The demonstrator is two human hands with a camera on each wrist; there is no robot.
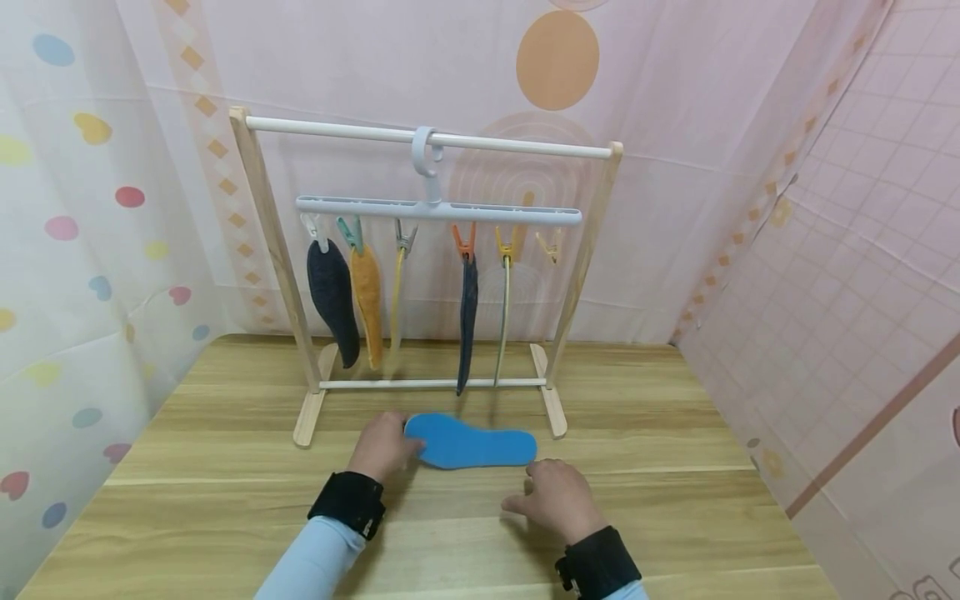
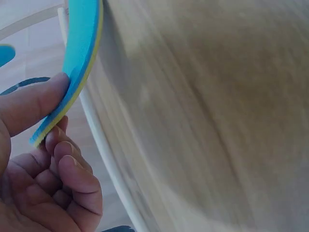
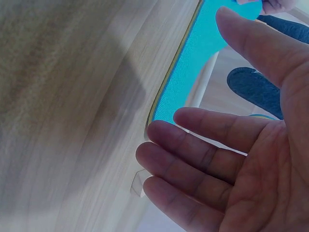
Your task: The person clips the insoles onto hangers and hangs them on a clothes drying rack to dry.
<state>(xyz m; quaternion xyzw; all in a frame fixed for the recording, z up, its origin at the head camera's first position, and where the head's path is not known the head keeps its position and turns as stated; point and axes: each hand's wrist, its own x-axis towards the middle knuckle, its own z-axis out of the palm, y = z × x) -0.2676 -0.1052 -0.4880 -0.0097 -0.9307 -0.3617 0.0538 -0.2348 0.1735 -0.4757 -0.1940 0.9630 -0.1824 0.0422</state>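
Note:
A blue insole point(image 1: 472, 443) with a yellow underside lies just in front of the drying rack. My left hand point(image 1: 381, 447) pinches its wide left end, thumb on the blue face and fingers beneath, as the left wrist view shows. Close to the insole's narrow right end is my right hand point(image 1: 561, 500), its fingers spread and holding nothing. In the right wrist view the insole point(image 3: 186, 67) runs behind the fingertips of that hand; whether they touch it I cannot tell.
From the wooden rack's point(image 1: 585, 267) bar hangs a pale blue hanger point(image 1: 502, 213) with several clips. Dark insoles point(image 1: 332, 300), an orange insole point(image 1: 367, 304) and thin edge-on ones hang there. One yellow clip point(image 1: 550, 247) at the right holds nothing. Patterned curtains surround the wooden table point(image 1: 187, 500).

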